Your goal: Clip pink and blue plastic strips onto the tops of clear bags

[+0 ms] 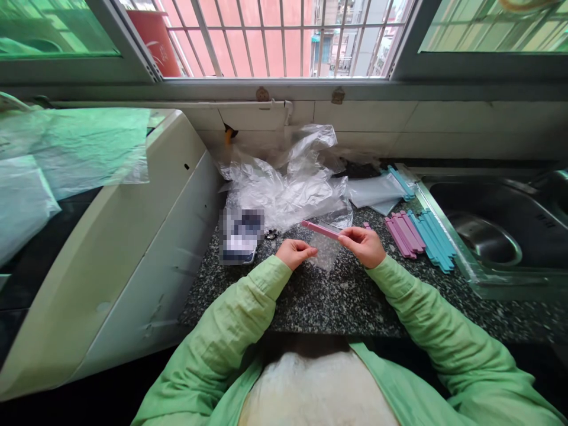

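Over the speckled bench (319,302), just in front of my chest, I have both hands raised a little off the surface, with the green sleeves running in from either side and the wrists angled toward each other. My right hand (362,245) is turned palm inward, its grip pinched on one end of a pink sealing clip (320,229), which slants up and to the left from the fingertips. My left hand (295,253) is curled into a loose fist, knuckles up, its grip closed on the edge of a small clear plastic bag (327,248) that hangs between the two hands, just beneath the clip; whether the clip already bites on the bag's top edge I cannot tell. To the right of my right hand, a row of pink clips (403,234) lies flat on the bench, and beside them a row of blue clips (432,239) reaches to the rim of the steel sink (470,260). Behind my hands sits a heap of crumpled clear plastic wrap (288,183), with another blue clip (402,182) lying on flat bags farther back. Left of my left hand lies a small blurred packet (242,235), near the flank of a white appliance (146,236).
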Motion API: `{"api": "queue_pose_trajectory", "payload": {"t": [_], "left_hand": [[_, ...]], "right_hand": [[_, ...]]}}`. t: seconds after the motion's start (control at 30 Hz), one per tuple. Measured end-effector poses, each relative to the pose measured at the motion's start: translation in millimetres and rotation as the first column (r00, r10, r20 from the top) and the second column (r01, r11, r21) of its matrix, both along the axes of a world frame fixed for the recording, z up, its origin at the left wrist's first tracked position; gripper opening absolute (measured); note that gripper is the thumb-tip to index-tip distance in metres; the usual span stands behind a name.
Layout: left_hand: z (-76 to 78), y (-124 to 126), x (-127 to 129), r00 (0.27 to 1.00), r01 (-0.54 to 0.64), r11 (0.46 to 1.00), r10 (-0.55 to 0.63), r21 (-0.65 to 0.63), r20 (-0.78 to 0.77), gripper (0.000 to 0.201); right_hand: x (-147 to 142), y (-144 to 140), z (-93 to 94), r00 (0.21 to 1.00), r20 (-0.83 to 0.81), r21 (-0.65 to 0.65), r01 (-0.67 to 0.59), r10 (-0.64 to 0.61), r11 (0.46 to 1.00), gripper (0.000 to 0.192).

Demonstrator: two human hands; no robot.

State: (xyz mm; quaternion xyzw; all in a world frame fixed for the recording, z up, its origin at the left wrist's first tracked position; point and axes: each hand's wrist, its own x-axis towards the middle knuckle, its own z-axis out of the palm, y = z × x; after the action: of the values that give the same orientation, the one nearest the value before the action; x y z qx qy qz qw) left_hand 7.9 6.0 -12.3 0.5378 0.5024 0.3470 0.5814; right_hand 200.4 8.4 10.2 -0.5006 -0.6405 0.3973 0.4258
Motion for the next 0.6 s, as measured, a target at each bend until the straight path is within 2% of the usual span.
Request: {"api": "queue_pose_trajectory", "payload": {"t": [0.3,0.5,0.6], "left_hand": [[1.3,0,0,1.000,0.010,0.999,-0.010,-0.032,0.013,0.033],[6.9,3,-5,0.983,-0.172,0.984,0.167,0.056,0.078,0.038],[12.1,3,-7,0.985,-0.150,0.987,0.145,0.056,0.089,0.038]], "right_hand": [[-1,2,-1.0,0.999,-0.033,-0.021,-0.041,0.041,0.999,0.030],[-2,-1,1.1,0.987,-0.001,-0.087,-0.159,0.160,0.983,0.033],[-4,-2,1.3,0.978,-0.007,-0.140,-0.206,0.207,0.969,0.035]]}}
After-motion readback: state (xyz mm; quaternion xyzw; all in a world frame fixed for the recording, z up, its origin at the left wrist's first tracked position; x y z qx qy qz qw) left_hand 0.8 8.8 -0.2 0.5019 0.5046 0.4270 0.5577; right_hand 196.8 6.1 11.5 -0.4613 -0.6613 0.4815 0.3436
